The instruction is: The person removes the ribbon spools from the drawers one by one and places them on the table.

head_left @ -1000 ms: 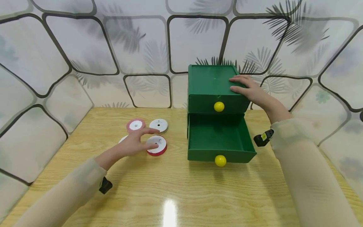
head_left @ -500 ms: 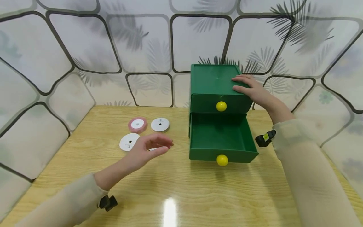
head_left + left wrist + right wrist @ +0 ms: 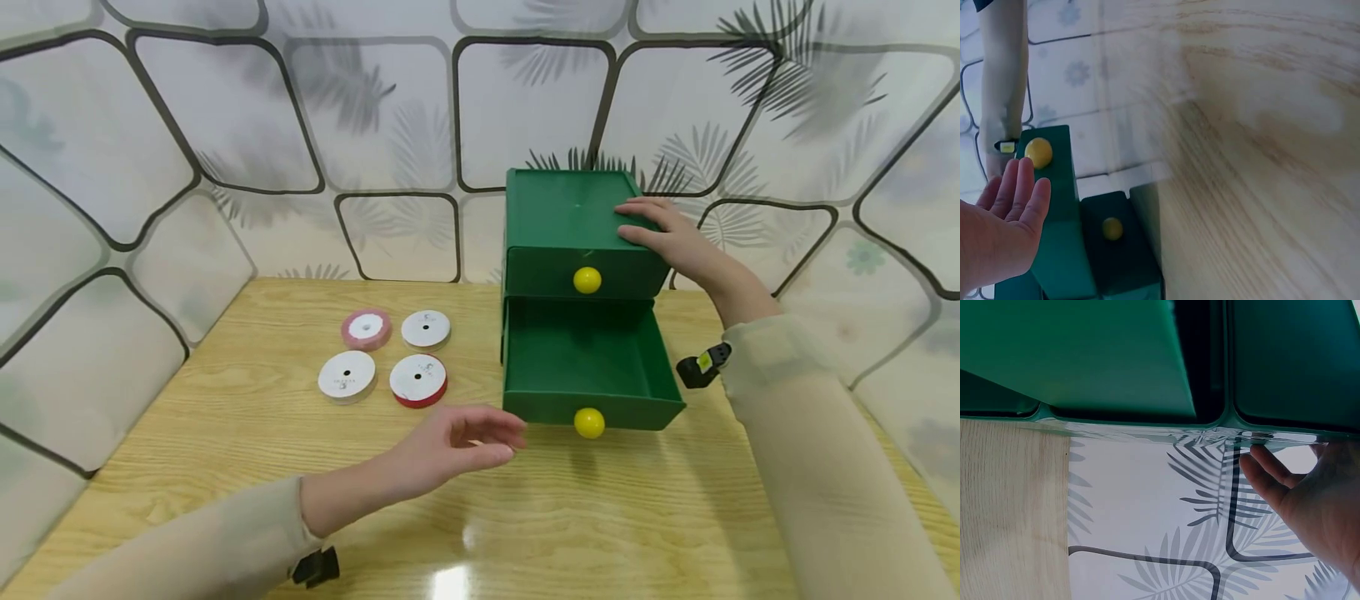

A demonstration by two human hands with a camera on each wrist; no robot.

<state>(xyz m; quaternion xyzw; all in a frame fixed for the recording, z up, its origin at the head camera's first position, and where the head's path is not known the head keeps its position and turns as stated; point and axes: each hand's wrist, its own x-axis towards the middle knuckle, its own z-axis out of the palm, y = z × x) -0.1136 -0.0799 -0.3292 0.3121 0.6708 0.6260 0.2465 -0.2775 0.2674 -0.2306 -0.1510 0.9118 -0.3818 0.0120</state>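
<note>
My left hand [image 3: 442, 454] hovers over the table in front of the green drawer unit [image 3: 562, 204], holding nothing. Its fingers are loosely bent, with the thumb apart. To its right is the yellow knob [image 3: 589, 422] of the pulled-out lower drawer [image 3: 573, 358], whose inside shows no contents. The upper drawer [image 3: 543, 275], also yellow-knobbed, is closed. My right hand [image 3: 667, 237] rests on the unit's top at the right edge, fingers extended. In the right wrist view, the thumb [image 3: 1263, 478] is beside the unit's side wall.
Several ribbon spools lie flat on the wooden table [image 3: 375, 550], left of the unit: a pink one [image 3: 366, 328], two white ones [image 3: 426, 329] and a red-edged one [image 3: 417, 379]. A patterned cloth [image 3: 390, 150] stands behind and at both sides.
My left hand has moved away from the spools, rightward and nearer the front, uncovering the red-edged and front white ones. My right hand stays on the unit. The view has shifted slightly.
</note>
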